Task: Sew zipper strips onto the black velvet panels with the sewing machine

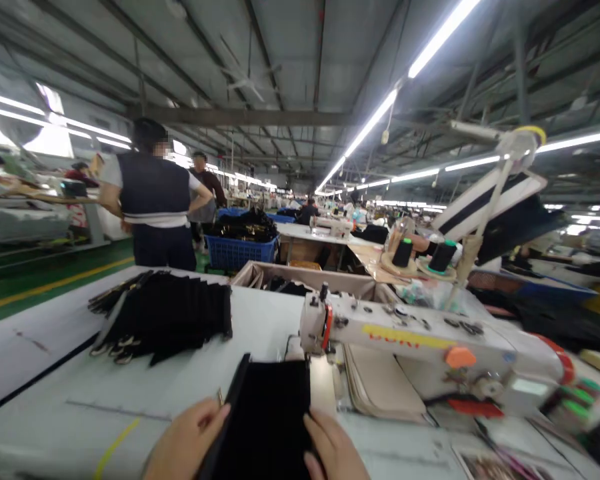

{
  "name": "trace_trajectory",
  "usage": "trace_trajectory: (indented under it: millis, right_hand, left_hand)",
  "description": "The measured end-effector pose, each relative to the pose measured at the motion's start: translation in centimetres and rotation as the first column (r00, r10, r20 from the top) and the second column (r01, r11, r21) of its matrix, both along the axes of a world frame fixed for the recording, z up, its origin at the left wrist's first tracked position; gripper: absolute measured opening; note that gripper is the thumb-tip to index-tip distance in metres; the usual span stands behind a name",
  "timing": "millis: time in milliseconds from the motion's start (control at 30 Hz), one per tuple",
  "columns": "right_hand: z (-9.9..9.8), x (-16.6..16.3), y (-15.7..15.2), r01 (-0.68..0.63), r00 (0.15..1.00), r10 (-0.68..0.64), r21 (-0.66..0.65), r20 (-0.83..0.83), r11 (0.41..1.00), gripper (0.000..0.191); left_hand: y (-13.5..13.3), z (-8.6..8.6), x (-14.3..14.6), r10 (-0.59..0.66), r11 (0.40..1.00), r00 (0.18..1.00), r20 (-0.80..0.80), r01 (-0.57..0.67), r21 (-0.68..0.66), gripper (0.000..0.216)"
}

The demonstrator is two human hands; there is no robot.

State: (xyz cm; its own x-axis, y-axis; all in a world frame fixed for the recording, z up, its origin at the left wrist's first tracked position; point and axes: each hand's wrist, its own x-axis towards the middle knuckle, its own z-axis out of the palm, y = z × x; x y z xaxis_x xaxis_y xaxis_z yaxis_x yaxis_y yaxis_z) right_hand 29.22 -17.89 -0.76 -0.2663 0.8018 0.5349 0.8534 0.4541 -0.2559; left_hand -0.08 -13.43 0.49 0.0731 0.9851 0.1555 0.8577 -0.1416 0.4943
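Note:
A piece of black fabric lies on the white table, its far edge at the needle of a white sewing machine. My left hand pinches the fabric's left edge, fingers closed. My right hand rests flat on the fabric's right side, fingers stretched out. Only the upper parts of both hands show at the bottom of the view.
A stack of black fabric pieces lies at the table's left. A cardboard box stands behind the machine, thread cones to the right. A person in a dark vest stands in the aisle by a blue crate.

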Motion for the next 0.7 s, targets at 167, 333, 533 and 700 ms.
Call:
trace_trajectory:
  millis: [167, 333, 533, 700]
  right_hand:
    - [-1.2, 0.6, -3.2, -0.079, 0.996, 0.065, -0.238, -0.064, 0.968, 0.046]
    - [-0.8, 1.0, -5.4, -0.12, 0.988, 0.087, -0.274, -0.128, 0.954, 0.041]
    - [-0.5, 1.1, -7.3, -0.133, 0.988, 0.103, -0.295, -0.115, 0.946, 0.042]
    - [-0.1, 1.2, -8.1, -0.157, 0.988, 0.143, -0.334, -0.065, 0.929, 0.064]
  left_hand:
    - [-4.1, 0.0, 2.4, -0.577, 0.79, 0.808, -0.117, 0.589, 0.169, 0.024]
    - [-6.4, -0.5, 6.1, -0.776, 0.522, 0.521, -0.355, 0.847, 0.1, 0.043]
    - [-6.0, -1.2, 6.8, -0.753, 0.498, 0.488, -0.441, 0.861, 0.101, 0.044]
    - [-6.0, -1.3, 6.4, -0.762, 0.472, 0.47, -0.446, 0.874, 0.115, 0.04]
